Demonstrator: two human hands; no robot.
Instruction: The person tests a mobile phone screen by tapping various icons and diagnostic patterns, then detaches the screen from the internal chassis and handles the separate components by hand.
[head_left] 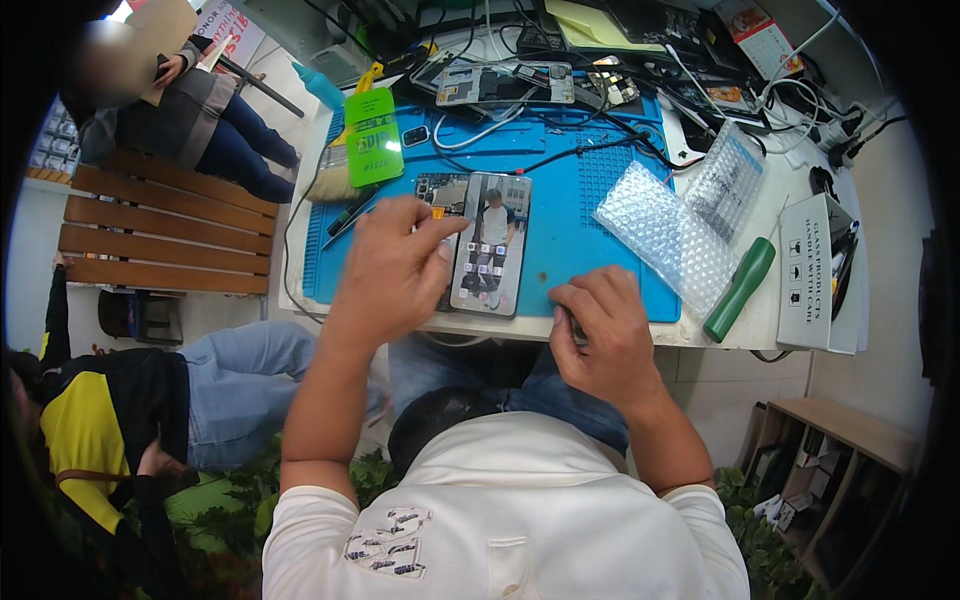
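Observation:
My left hand [400, 260] is over an opened phone [444, 188] with exposed board and orange part, its index finger stretched toward the edge of the phone screen beside it. That lit screen [485, 250] shows a photo and app icons. My right hand [595, 330] is at the front edge of the blue mat [555, 230], fingers curled; what they hold, if anything, is hidden. A screwdriver [345, 215], a brush [330, 175] and a green card [373, 135] sit at the left. Bubble wrap [650, 220] and a green handle [737, 290] lie at the right.
Cables, phone parts [505, 85] and electronics crowd the back. A white box of tools [810, 275] stands at the right edge. Two other people [230, 130] are at the left, near a wooden bench [165, 230]. A low shelf [840, 430] is at lower right.

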